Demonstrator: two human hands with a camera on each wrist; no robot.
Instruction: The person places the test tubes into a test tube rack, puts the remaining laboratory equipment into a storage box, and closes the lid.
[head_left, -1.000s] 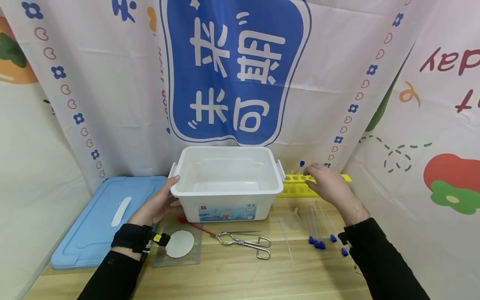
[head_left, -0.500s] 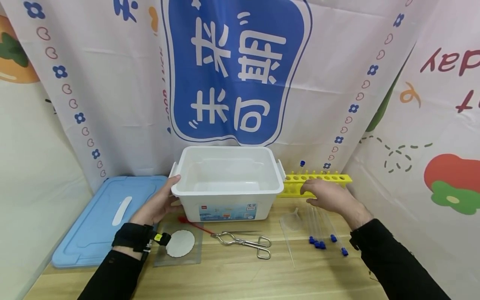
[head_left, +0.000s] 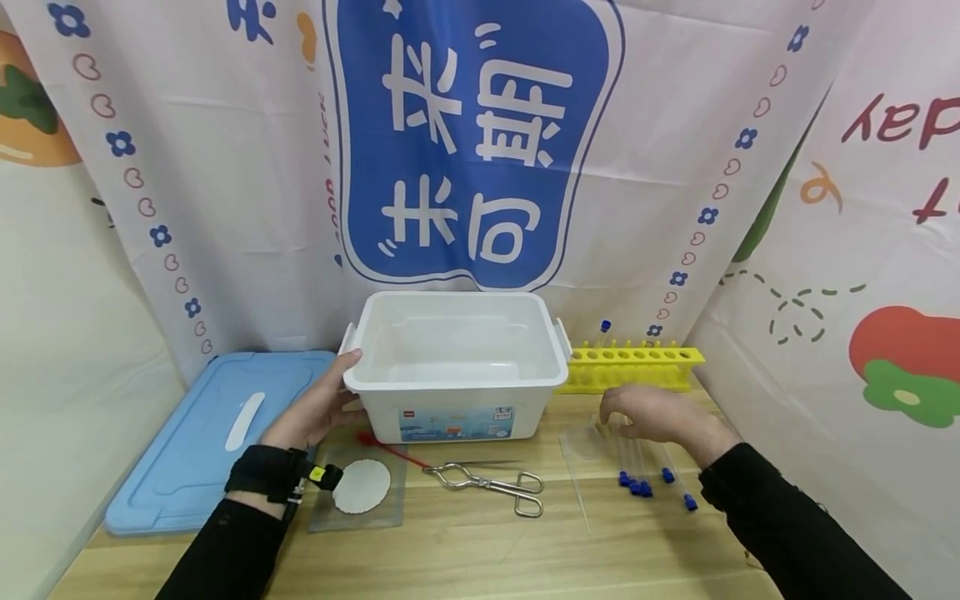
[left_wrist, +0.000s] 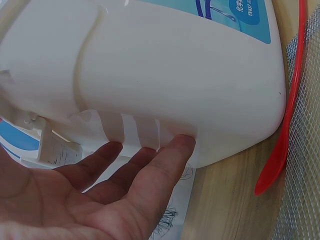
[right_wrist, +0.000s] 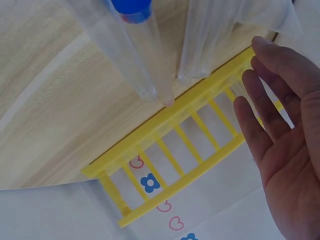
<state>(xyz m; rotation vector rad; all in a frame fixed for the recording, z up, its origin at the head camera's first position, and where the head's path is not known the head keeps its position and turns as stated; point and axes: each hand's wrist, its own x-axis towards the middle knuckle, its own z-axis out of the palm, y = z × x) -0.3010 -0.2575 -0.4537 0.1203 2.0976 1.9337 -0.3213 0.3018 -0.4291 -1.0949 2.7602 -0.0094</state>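
Note:
A white plastic box (head_left: 457,386) stands at the back of the table. My left hand (head_left: 315,408) lies against its left side, and in the left wrist view its fingertips touch the box wall, with fingers fairly straight. My right hand (head_left: 663,414) hovers in front of the yellow test tube rack (head_left: 630,387), fingers loosely bent and holding nothing. Below it lie several test tubes (head_left: 636,462) with blue stoppers, their far ends partly hidden by the hand. Left of these lie a clear funnel (head_left: 587,443) and a thin glass rod (head_left: 576,492). One blue-stoppered tube (head_left: 605,326) stands in the rack.
At left lies a blue lid (head_left: 187,450). A wire gauze (head_left: 321,518) with a white disc (head_left: 362,486) is in front of the box. Beside it are a red spoon (left_wrist: 276,162) and metal crucible tongs (head_left: 495,486). Printed cloth hangs behind and at the sides.
My right hand has come away from the rack, down and toward me, to over the far ends of the lying tubes. The left hand stays at the box.

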